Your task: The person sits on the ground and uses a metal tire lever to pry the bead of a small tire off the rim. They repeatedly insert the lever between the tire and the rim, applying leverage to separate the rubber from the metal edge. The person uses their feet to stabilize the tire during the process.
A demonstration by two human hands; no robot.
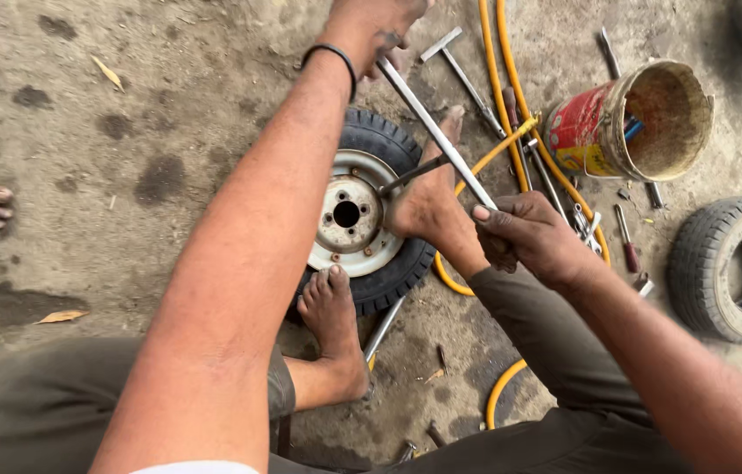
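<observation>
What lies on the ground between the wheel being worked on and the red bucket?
In the head view, between the wheel and the red bucket run a yellow hose and several loose metal tools; the person's right foot presses on the tyre's near edge.

A bright, smooth metal bar (437,132) crosses a matt black ribbed rubber tyre (384,145) on its chalky, rust-flecked metal rim (349,215), beside glossy yellow hose (503,79) on rough, stained concrete ground (125,132).
</observation>
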